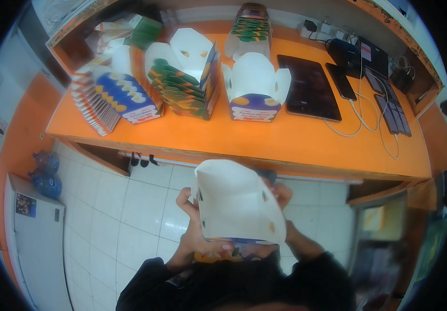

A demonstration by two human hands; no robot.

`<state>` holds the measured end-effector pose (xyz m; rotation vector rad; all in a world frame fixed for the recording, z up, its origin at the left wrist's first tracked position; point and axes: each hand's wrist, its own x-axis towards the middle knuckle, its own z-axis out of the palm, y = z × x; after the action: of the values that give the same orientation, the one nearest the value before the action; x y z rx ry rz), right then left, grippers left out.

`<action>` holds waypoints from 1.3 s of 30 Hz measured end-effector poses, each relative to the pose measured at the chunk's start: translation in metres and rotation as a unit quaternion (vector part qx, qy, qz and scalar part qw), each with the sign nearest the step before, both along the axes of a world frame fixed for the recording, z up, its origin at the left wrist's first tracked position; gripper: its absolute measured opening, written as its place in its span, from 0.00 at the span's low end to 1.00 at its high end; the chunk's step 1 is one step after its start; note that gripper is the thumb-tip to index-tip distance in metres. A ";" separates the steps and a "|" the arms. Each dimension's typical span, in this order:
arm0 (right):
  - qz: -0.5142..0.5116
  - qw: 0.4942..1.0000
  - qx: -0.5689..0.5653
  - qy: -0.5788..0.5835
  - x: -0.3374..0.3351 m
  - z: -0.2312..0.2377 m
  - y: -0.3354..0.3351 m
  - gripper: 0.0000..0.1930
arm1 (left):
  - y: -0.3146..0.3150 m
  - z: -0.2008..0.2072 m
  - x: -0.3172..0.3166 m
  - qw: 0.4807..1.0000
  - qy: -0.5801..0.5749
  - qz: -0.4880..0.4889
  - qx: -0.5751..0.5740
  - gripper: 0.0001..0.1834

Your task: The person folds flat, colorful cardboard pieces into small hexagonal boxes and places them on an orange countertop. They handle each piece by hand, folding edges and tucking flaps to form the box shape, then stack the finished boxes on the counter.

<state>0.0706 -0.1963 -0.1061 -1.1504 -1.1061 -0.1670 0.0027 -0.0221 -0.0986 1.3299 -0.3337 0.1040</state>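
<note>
In front of my body, over the floor, I hold a paperboard food box (pixel 232 201). Its white inside and raised flaps face up, and small slots show in its walls. A strip of blue, orange and white print shows along the near side. My left hand (pixel 195 234) is closed on the left and near side, thumb along the lower edge. On the right side my right hand (pixel 283 196) grips the box, with part of its fingers hidden behind the wall. Both forearms are in dark sleeves.
An orange counter carries an upright blue-and-white food box (pixel 254 107), stacks of green-and-orange boxes (pixel 179 88), and a nested blue row (pixel 125 98). Right of them lie a tablet (pixel 308 85), phones (pixel 341 81) and white cables (pixel 361 116). Blue water bottles (pixel 46 182) stand at left beside a white fridge (pixel 36 243).
</note>
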 end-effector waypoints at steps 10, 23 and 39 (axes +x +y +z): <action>-0.150 0.968 -0.139 0.146 0.059 0.045 -0.064 0.56 | 0.010 0.013 0.018 0.957 -0.027 0.035 0.287 0.27; -0.357 0.912 -0.194 0.057 0.077 0.049 -0.027 0.52 | 0.028 -0.028 0.019 0.900 0.024 0.070 0.429 0.17; -0.262 0.801 -0.005 0.538 -0.024 -0.130 -0.006 0.05 | 0.031 -0.139 0.030 0.863 0.025 0.169 0.476 0.19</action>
<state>0.0464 -0.2022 -0.2357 -1.2581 0.2385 0.0808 0.0331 0.0084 -0.2373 2.3718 -0.0843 0.2141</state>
